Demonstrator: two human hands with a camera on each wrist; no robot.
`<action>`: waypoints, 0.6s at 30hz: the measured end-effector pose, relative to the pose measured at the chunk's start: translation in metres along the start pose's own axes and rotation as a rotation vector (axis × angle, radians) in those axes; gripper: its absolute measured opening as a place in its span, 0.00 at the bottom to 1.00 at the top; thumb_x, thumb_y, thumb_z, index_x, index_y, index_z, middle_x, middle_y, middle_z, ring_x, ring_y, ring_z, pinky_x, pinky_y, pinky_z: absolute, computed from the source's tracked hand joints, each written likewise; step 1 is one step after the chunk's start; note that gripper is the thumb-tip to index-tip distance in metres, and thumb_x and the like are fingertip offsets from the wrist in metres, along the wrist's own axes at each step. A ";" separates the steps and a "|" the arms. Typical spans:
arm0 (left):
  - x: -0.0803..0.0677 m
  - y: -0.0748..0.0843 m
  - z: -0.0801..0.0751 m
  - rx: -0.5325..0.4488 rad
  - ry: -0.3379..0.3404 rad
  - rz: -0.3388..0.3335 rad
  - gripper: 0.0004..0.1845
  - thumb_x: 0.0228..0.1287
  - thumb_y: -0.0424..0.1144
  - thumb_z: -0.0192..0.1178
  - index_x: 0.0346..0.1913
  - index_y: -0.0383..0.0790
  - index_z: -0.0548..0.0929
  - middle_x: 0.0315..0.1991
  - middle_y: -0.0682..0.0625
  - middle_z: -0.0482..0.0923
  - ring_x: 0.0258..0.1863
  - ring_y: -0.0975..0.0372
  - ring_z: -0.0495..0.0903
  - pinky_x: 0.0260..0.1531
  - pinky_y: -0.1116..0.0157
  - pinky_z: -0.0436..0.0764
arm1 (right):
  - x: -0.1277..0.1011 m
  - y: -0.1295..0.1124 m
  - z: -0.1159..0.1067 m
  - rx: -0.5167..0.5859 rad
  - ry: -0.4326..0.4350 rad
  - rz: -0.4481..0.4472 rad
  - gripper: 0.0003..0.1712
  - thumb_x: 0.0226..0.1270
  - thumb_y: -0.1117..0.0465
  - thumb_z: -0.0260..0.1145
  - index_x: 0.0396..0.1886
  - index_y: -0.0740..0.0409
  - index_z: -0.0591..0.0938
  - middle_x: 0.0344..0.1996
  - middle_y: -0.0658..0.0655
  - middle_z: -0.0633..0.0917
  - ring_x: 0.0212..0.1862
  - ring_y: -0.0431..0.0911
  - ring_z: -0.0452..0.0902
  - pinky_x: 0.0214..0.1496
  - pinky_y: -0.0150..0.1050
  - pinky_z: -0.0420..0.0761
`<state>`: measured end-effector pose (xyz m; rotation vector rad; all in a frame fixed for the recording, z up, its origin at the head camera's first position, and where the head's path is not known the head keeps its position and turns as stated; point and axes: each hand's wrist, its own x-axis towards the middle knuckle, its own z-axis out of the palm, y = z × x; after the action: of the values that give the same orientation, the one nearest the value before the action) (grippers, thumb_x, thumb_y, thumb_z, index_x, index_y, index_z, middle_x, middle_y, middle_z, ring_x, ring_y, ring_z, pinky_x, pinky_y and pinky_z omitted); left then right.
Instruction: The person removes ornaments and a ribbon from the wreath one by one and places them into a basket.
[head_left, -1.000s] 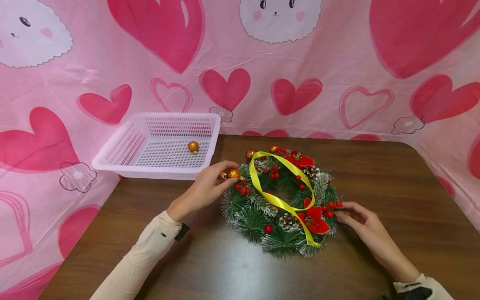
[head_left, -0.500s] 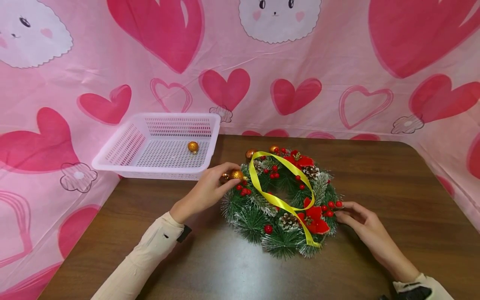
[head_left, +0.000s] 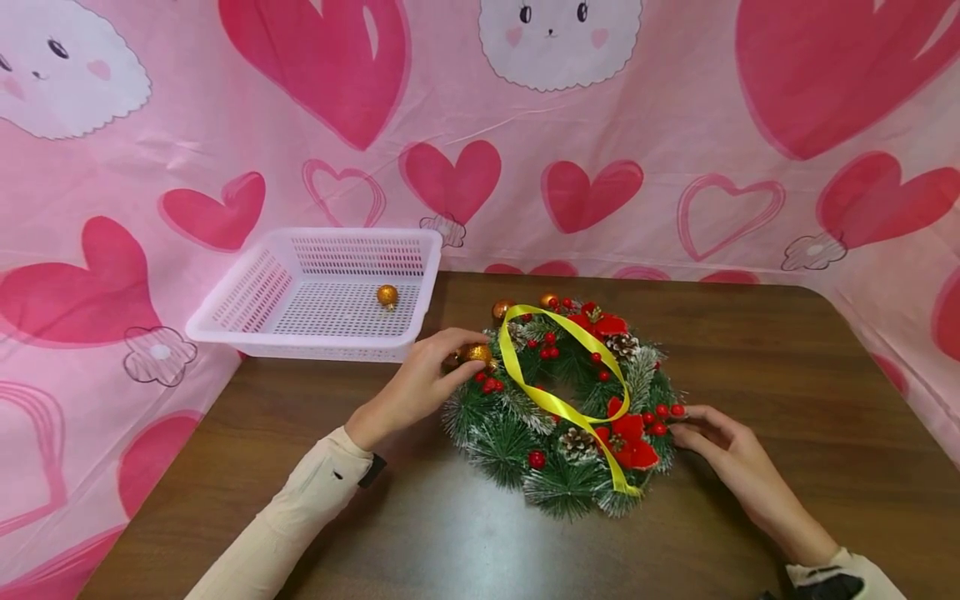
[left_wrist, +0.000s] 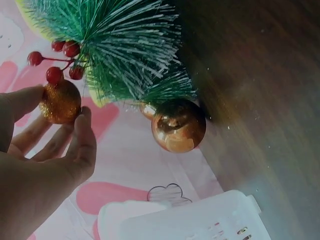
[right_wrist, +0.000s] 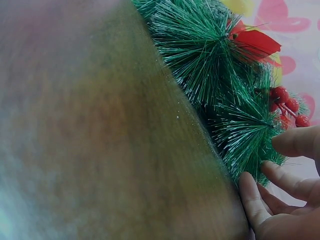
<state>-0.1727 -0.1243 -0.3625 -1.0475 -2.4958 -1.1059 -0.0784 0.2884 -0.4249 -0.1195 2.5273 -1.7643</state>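
A dark wooden table (head_left: 750, 367) stands against a pink heart-printed backdrop cloth (head_left: 675, 125).

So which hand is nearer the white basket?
Left. The left hand pinches a gold ball just in front of the basket; the right hand is across the wreath, at its far edge.

A glittery gold ball (head_left: 476, 353) sits at the left edge of the flat-lying pine wreath (head_left: 562, 408).

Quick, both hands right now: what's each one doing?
Left hand: pinching the glittery gold ball on the wreath.
Right hand: open, fingertips touching the wreath's edge, holding nothing.
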 end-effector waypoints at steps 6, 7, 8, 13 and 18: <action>0.000 0.002 0.005 0.016 0.019 0.005 0.18 0.70 0.38 0.63 0.59 0.37 0.81 0.55 0.50 0.81 0.54 0.62 0.78 0.51 0.56 0.80 | 0.000 0.002 0.002 -0.012 0.017 -0.016 0.19 0.75 0.60 0.60 0.57 0.70 0.76 0.44 0.38 0.85 0.45 0.34 0.82 0.47 0.24 0.79; 0.000 0.001 0.006 0.018 0.018 0.007 0.18 0.70 0.38 0.62 0.60 0.37 0.81 0.55 0.50 0.81 0.54 0.62 0.77 0.51 0.56 0.80 | 0.000 0.002 0.002 -0.014 0.015 -0.015 0.19 0.76 0.60 0.60 0.57 0.70 0.76 0.44 0.38 0.85 0.45 0.34 0.82 0.47 0.24 0.79; 0.000 0.001 0.007 0.014 0.015 0.009 0.18 0.70 0.37 0.62 0.60 0.37 0.81 0.56 0.50 0.80 0.54 0.61 0.77 0.50 0.56 0.81 | 0.000 0.002 0.002 -0.014 0.014 -0.013 0.19 0.76 0.60 0.60 0.57 0.69 0.76 0.44 0.38 0.85 0.45 0.34 0.82 0.46 0.25 0.79; 0.000 0.002 0.009 -0.002 0.002 0.018 0.19 0.71 0.36 0.61 0.62 0.37 0.79 0.58 0.50 0.79 0.51 0.62 0.78 0.49 0.61 0.82 | 0.000 0.002 0.002 -0.002 0.004 -0.006 0.19 0.76 0.60 0.60 0.58 0.70 0.75 0.43 0.39 0.86 0.45 0.34 0.82 0.46 0.25 0.79; 0.002 0.005 0.009 -0.010 0.006 0.018 0.18 0.69 0.35 0.63 0.60 0.37 0.80 0.56 0.50 0.80 0.47 0.65 0.79 0.48 0.63 0.82 | 0.000 -0.001 0.000 -0.028 0.001 0.003 0.21 0.76 0.59 0.59 0.60 0.70 0.75 0.44 0.39 0.86 0.45 0.34 0.82 0.46 0.26 0.79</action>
<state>-0.1699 -0.1144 -0.3653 -1.0651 -2.4738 -1.1166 -0.0780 0.2880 -0.4240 -0.1157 2.5520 -1.7284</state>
